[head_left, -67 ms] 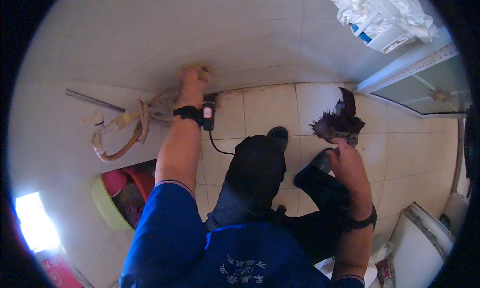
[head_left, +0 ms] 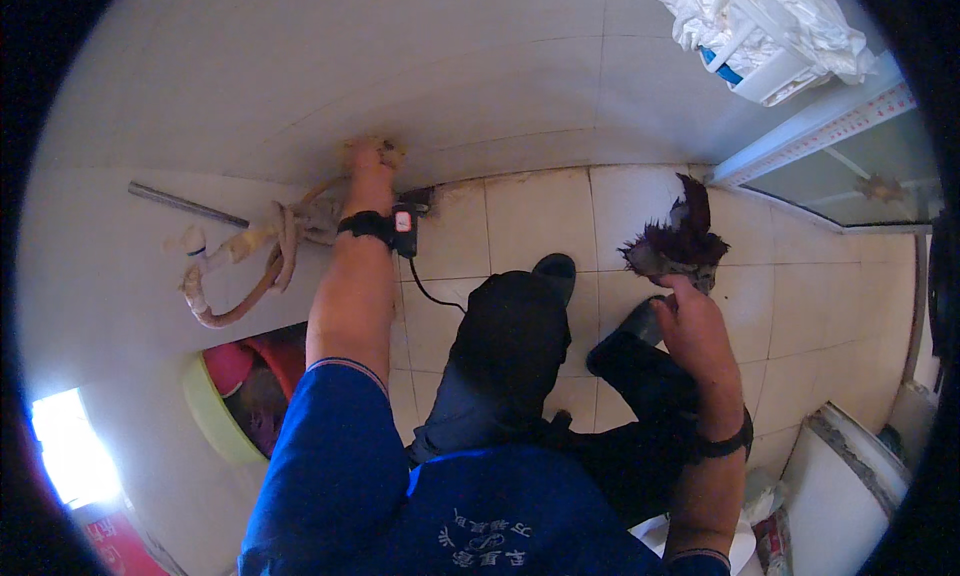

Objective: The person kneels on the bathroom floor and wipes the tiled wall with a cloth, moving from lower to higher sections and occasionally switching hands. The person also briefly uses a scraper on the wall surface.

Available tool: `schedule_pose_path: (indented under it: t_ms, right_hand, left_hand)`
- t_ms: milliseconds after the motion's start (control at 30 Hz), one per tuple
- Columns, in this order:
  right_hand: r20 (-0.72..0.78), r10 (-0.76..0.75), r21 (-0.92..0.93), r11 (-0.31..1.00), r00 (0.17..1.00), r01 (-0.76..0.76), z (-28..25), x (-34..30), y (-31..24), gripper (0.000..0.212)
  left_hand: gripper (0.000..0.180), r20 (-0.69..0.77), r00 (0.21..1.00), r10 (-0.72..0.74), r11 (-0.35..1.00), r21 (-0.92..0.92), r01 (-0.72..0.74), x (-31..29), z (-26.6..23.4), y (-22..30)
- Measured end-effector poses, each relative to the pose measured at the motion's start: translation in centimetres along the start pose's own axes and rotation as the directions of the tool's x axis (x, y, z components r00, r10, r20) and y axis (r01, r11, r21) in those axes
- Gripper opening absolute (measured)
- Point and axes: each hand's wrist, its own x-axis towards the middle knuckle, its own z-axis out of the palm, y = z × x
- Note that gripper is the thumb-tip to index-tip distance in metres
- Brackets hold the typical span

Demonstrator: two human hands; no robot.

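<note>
In the head view, the left grip point(head_left: 372, 156), a bare hand, is closed over a tan pad point(head_left: 396, 158) and presses it to the grey wall point(head_left: 480, 86), in the upper left-centre of the frame. To do this well, the palm should lie flat behind the pad so that its whole face bears on the wall, with even, moderate pressure and short overlapping strokes. The boxy device point(head_left: 404, 232) on the wrist and its black cord point(head_left: 436, 294) call for a little slack, and the forearm is best held away from the coiled hose point(head_left: 283, 256) just beside it, at left. Planted feet would help such a long reach.

The right grip point(head_left: 697, 328) is low in the frame's right half, its fingers overlapping the near edge of a shaggy cloth point(head_left: 672, 244); from this angle I cannot tell whether they pinch it or merely pass in front.

The pad looks uneven, yellowish-brown with darker patches, sticking out on both sides of the hand. The cloth, right of centre against the pale tiled floor point(head_left: 540, 221), is dark maroon with ragged, spiky edges and greyish areas
</note>
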Motion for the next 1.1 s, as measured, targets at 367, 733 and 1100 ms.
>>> schedule_pose_path:
  t_ms: [367,733,1100]
  right_hand:
    - [0.05,0.019,-0.077,0.997,0.999,-0.015,0.2,1.3,-2.2,0.032]
    - [0.255,0.042,0.559,0.809,0.966,-0.183,1.4,-2.9,-2.2,0.035]
    - [0.126,0.088,0.914,0.376,0.988,-0.151,-1.2,-14.0,-2.1,0.036]
  left_hand:
    - [0.042,0.291,0.935,-0.201,0.914,0.399,0.072,5.4,2.3,-3.4]
    - [0.023,0.435,0.886,-0.162,-0.262,-0.884,0.386,4.4,4.7,16.0]
    - [0.034,0.363,0.916,-0.169,-0.314,-0.901,0.299,-5.3,-17.9,22.1]
